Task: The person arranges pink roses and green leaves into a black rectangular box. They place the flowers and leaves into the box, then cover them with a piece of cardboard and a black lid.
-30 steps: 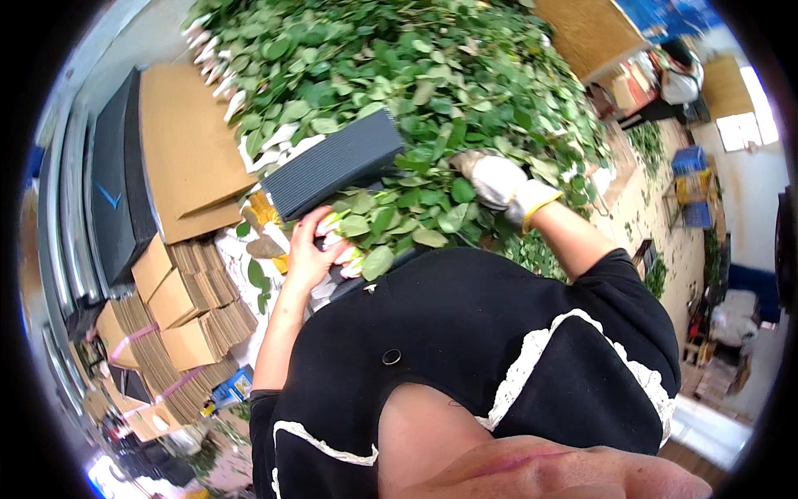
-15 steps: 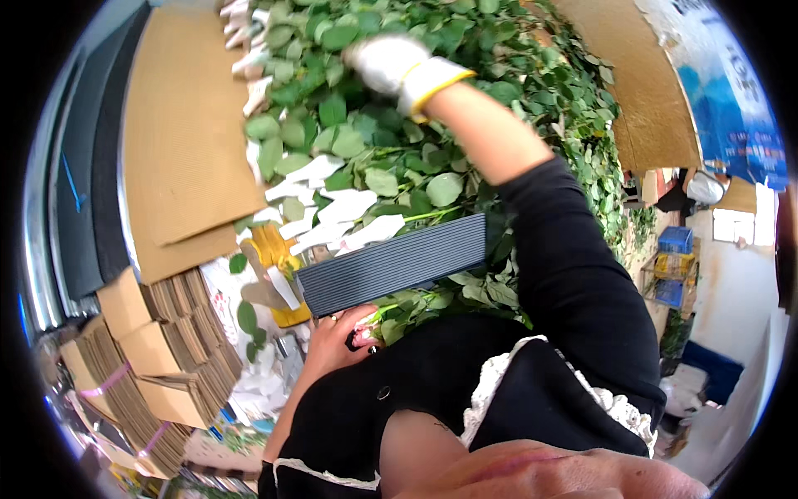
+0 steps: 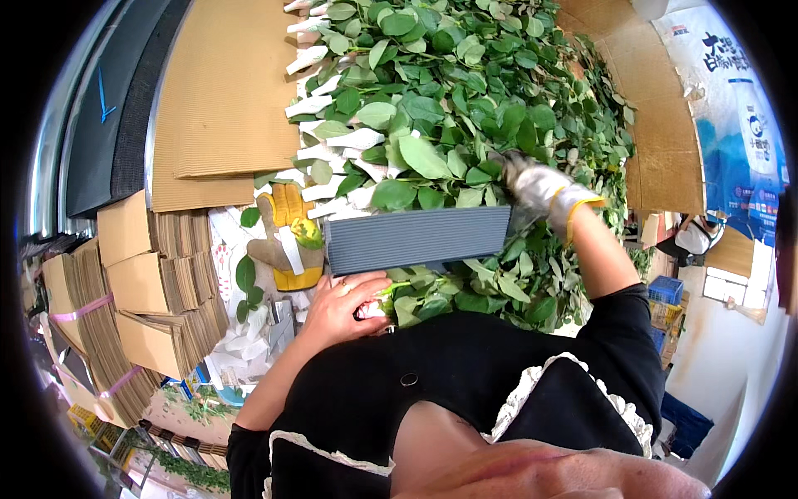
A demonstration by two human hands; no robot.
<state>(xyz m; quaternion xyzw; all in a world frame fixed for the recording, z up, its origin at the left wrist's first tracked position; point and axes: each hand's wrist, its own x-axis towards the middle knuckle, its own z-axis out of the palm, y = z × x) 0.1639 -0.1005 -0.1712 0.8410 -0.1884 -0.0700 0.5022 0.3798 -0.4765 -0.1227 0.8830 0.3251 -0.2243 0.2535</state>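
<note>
My bare left hand [image 3: 342, 309] is closed round a pale rose head [image 3: 371, 310], just in front of a dark grey ribbed board [image 3: 420, 239]. The rose's leafy stem runs rightward along the board's near side. At the board's right end, my right hand [image 3: 544, 190] wears a white glove with a yellow cuff. Its dark fingertips are blurred and partly hidden among leaves, so what they hold does not show. Beyond the board lies a large heap of leafy stems [image 3: 465, 108], with several white sleeves [image 3: 316, 152] lined up along its left side.
A yellow and tan work glove [image 3: 291, 237] lies left of the board, near scattered white slips [image 3: 241, 353]. Flat cardboard [image 3: 224, 91] and bundled cardboard stacks [image 3: 166, 291] stand at left. A cardboard wall [image 3: 665, 141] borders the heap at right. Another person [image 3: 694, 237] is far right.
My right hand has come back from the far left of the heap to the board's right end. My left hand stays at the rose head. The whole view has shifted slightly.
</note>
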